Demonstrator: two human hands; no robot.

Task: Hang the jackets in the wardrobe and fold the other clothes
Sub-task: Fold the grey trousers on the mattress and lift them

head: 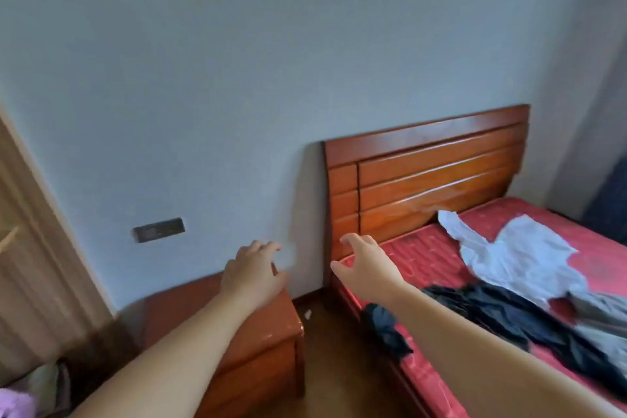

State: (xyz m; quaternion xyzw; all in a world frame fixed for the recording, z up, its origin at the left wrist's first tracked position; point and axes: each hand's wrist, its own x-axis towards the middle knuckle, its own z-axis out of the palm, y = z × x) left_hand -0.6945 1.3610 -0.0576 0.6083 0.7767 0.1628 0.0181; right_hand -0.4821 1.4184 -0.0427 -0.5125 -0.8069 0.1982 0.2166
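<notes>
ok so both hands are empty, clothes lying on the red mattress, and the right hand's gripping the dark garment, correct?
Not quite. In the head view the right hand grips nothing; it hovers open above the red mattress, short of the dark garment. The left hand is empty too.

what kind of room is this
Most likely a bedroom in a home. A bed with a wooden headboard and a red mattress stands against the wall, a matching wooden bedside cabinet sits beside it, and loose clothes, a white garment and a dark garment, lie on the mattress.
</notes>
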